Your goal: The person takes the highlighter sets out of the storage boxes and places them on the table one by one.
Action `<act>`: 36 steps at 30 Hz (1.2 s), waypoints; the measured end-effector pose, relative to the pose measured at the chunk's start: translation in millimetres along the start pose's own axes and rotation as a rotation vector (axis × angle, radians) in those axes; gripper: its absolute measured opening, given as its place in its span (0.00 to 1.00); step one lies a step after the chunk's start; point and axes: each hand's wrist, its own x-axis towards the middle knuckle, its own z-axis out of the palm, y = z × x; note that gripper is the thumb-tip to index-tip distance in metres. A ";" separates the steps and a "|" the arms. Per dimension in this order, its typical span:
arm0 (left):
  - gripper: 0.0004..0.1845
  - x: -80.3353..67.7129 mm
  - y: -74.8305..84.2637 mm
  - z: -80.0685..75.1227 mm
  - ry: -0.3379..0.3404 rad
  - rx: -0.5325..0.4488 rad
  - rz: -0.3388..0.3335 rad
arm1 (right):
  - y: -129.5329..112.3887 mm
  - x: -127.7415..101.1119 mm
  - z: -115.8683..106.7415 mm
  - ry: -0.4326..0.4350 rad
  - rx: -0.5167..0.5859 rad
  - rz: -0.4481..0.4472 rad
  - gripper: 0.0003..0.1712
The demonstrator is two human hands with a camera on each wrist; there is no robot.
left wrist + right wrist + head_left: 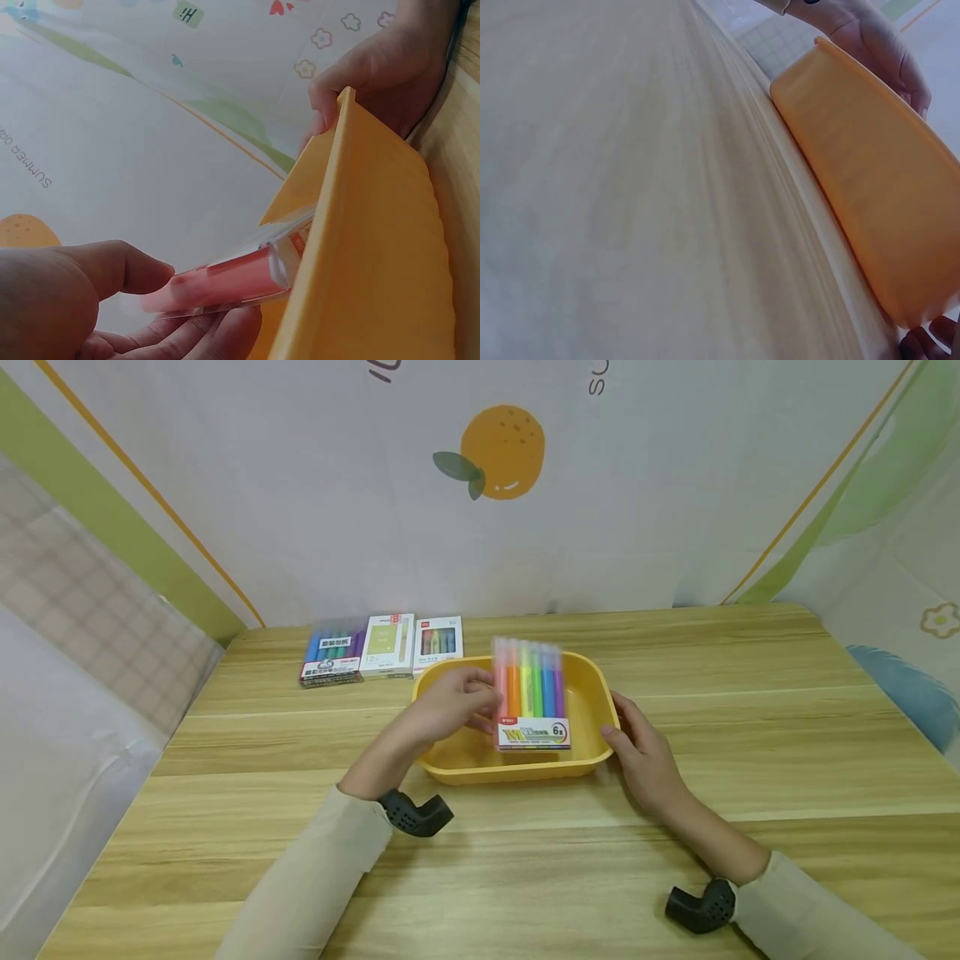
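Note:
My left hand pinches the left edge of a clear pack of coloured highlighters and holds it upright over a yellow plastic tray. The left wrist view shows my thumb and fingers on the pack next to the tray wall. My right hand rests against the tray's right end with its fingers fairly straight, and it appears again behind the tray corner as the right hand. In the right wrist view the tray's outer wall sits on the wooden table.
Three more stationery packs lie in a row at the table's back: a blue-purple pen pack, a white-green box and a small highlighter box. A printed backdrop rises behind the table, and fabric walls close both sides.

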 end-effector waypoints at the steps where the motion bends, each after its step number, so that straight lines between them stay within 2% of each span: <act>1: 0.20 0.2 0.2 -0.9 0.002 0.000 0.005 | 0.0 0.0 0.1 -0.001 0.001 0.000 0.28; 7: 0.20 0.6 0.2 -4.7 0.016 -0.006 0.024 | 0.4 0.5 0.4 -0.003 0.001 0.004 0.28; 18: 0.22 -1.8 4.1 -12.9 0.019 -0.023 0.026 | 1.1 1.6 -0.2 0.003 -0.032 0.008 0.28; 25: 0.22 -3.7 6.6 -20.2 0.044 -0.031 0.022 | 0.0 0.7 0.5 0.004 -0.027 -0.002 0.28; 36: 0.23 -6.6 9.4 -31.0 0.065 -0.009 0.034 | 0.5 0.2 0.0 -0.002 -0.013 -0.010 0.27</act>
